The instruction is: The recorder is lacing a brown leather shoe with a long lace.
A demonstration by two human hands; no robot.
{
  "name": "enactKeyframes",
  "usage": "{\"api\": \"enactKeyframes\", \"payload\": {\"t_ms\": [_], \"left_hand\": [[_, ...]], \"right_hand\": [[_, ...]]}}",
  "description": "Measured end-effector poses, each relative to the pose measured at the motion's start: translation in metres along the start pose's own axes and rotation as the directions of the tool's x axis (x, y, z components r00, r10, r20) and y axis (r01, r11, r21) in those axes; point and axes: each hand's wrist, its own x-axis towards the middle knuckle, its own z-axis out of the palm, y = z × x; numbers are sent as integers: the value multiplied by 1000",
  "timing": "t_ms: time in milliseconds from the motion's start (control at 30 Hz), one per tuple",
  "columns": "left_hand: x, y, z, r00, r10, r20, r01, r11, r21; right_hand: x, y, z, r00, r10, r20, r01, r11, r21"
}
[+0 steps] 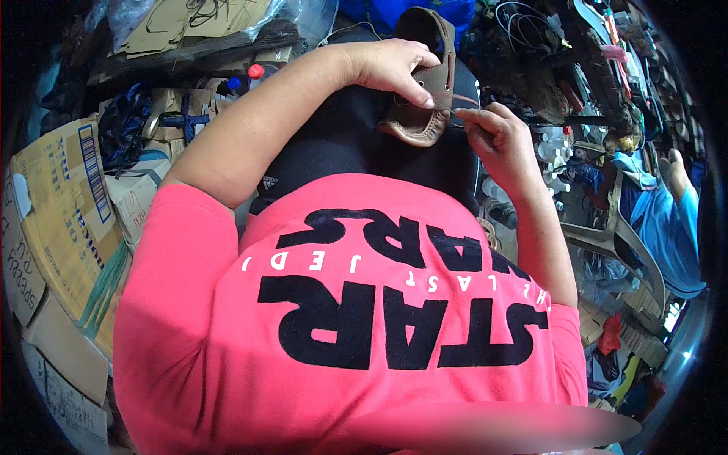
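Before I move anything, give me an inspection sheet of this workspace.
Surface: dark-trousered lap beneath the brown shoe.
Job's things: shoe with stitching at its near end; thin strand beside it.
Clutter: red-capped bottle and cardboard box at left.
Hands: left hand grips the shoe; right hand has fingertips near the strand, grip unclear.
Cables: pale loops at upper right, wire or cord unclear.
Surroundings: crowded both sides; blue cloth far right.

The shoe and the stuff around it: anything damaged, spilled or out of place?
I see no clear damage or spill at the shoe in the left hand. To the right, though, things look messy: wires loop loosely, and bottles crowd together below them, in no visible order.
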Motion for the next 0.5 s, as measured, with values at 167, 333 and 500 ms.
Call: {"api": "enactKeyframes", "payload": {"t_ms": [167,333,500], "left_hand": [[0,2,-12,994,66,88,-82,980,183],[9,12,-10,996,0,87,-3,999,36],[24,20,-3,990,-36,137,55,989,-139]], "right_hand": [[7,-8,-10,998,21,59,-18,998,-55],[15,-19,-19,995,-69,74,82,979,-188],[17,-15,-37,980,11,197,28,980,-195]]}}
